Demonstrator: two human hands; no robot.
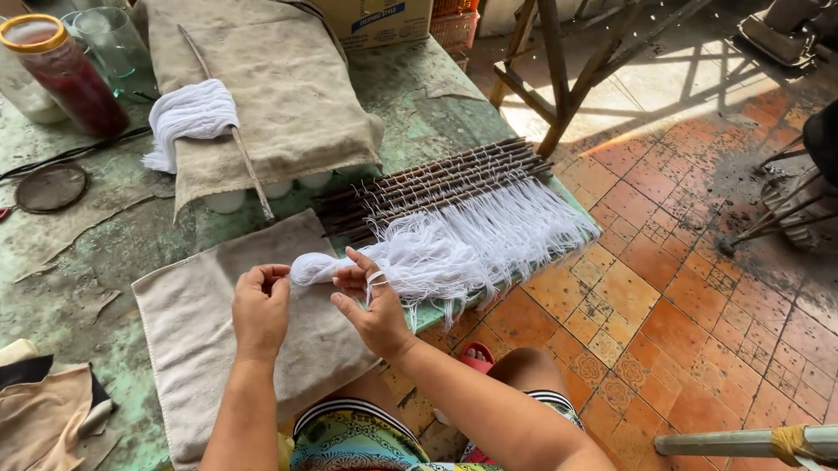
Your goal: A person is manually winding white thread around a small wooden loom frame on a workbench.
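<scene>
Two snag risks: right hand [377, 305] with white thread [317, 267] looped round a finger, left hand [260, 306] pinching its bunched end over beige cloth [216, 342] on surface [77, 272]; likely tangling with loose strands [481, 242] hanging off sticks [435, 182] just beside.

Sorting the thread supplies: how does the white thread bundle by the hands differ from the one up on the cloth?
The thread bundle by the hands is small and pinched by the right hand; the left hand is beside it. The bundle on the cloth is larger, untouched, beside a stick. Both are white.
</scene>
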